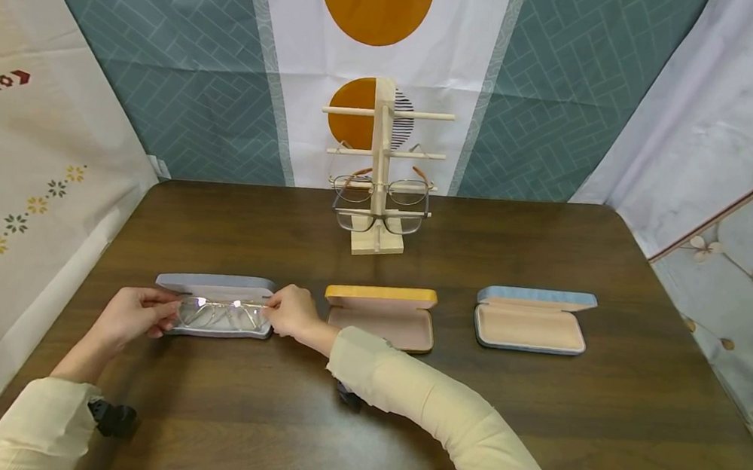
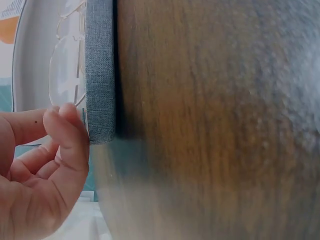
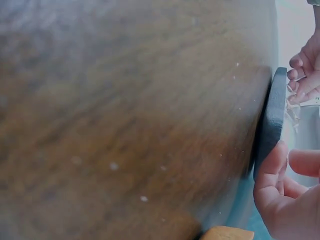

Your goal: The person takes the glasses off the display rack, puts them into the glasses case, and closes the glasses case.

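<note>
A pair of thin-rimmed clear eyeglasses (image 1: 219,314) lies low in an open grey-blue glasses case (image 1: 220,334) at the left of the table. My left hand (image 1: 135,313) pinches the left end of the eyeglasses, its fingers against the case's end. At the opposite end, my right hand (image 1: 292,310) pinches the right side of the eyeglasses near the hinge of the lid. From the left wrist view, the rims (image 2: 52,75) show just inside the case wall (image 2: 100,70). In the right wrist view, the right fingertips partly hide that end of the case (image 3: 272,115).
An open yellow glasses case (image 1: 380,294) stands right of the right hand, under the forearm's far side. Farther right is an open blue case (image 1: 533,341). A wooden stand (image 1: 383,137) at the back carries several eyeglasses, one dark-framed pair (image 1: 357,222) lowest.
</note>
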The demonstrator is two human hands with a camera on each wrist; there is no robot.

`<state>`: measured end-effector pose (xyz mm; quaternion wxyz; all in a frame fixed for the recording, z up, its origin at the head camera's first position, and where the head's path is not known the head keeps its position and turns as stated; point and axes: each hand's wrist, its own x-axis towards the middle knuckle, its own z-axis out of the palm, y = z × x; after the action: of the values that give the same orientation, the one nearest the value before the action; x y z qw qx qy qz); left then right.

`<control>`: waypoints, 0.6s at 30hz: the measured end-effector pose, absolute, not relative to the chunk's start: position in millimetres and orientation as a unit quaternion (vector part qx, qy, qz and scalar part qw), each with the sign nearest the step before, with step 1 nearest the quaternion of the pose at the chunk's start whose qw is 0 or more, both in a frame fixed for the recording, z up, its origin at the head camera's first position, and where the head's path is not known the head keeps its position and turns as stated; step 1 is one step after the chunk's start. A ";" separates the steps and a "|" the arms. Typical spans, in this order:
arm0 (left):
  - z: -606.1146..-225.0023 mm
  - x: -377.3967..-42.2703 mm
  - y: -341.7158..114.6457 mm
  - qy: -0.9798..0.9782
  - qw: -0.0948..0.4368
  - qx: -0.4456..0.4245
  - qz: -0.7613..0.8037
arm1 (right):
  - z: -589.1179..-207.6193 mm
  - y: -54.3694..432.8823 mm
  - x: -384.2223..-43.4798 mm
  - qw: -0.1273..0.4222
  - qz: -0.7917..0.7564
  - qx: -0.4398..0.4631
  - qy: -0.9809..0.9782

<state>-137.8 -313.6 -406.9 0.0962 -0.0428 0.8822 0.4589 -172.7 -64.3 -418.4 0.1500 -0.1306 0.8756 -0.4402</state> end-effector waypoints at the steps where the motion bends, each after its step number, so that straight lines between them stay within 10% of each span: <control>1: -406.7 -137.8 -313.6 0.885 0.098 -0.044 0.454 | -418.1 -64.4 -172.9 0.154 -0.437 -0.129 0.877; 18: -402.2 -130.4 -320.0 0.896 0.106 -0.033 0.430 | -410.2 -55.2 -167.0 0.186 -0.479 -0.121 0.849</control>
<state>-130.4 -320.0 -402.2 0.1064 -0.0330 0.8961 0.4297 -167.0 -55.2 -410.2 0.1865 -0.1207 0.8492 -0.4790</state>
